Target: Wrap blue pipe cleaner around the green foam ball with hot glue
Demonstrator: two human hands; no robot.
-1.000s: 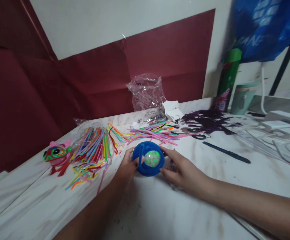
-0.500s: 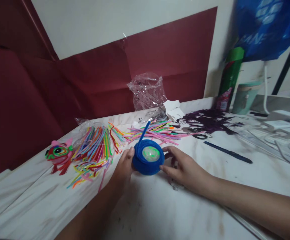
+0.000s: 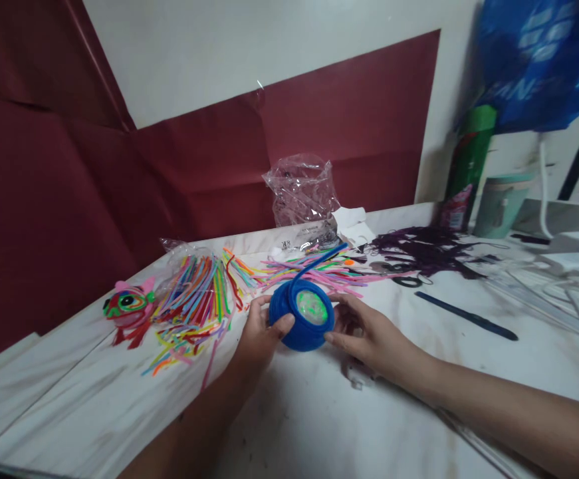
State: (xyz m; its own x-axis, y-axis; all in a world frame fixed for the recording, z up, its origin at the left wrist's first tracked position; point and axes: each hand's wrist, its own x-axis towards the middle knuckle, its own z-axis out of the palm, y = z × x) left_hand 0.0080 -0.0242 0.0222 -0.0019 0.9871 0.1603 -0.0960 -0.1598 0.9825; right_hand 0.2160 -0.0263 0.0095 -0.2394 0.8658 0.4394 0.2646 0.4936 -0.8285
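Note:
A round body wound with blue pipe cleaner (image 3: pixel 296 338) is held between both hands above the marbled table. A clear, green-flecked round piece (image 3: pixel 312 307) shows in its opening, facing up and to the right. From its top a loose blue pipe cleaner end (image 3: pixel 318 261) slants up to the right. My left hand (image 3: pixel 264 330) grips the left side, thumb pressed on the front of the winding. On the right side, my right hand (image 3: pixel 361 330) pinches the rim with thumb and fingers; some of its fingertips are hidden behind.
Left stands a red-and-pink pipe cleaner figure (image 3: pixel 128 310). Behind lie bundled coloured pipe cleaners (image 3: pixel 202 286), a clear plastic bag (image 3: pixel 303 193) and dark purple strands (image 3: pixel 421 249). To the right are a dark flat stick (image 3: pixel 466 315), a green cup (image 3: pixel 502 206) and white cables (image 3: pixel 543 293).
The blue-wound body has tilted to the right, and its loose end now leans further right. My left thumb has come over onto the front. The view has shifted slightly.

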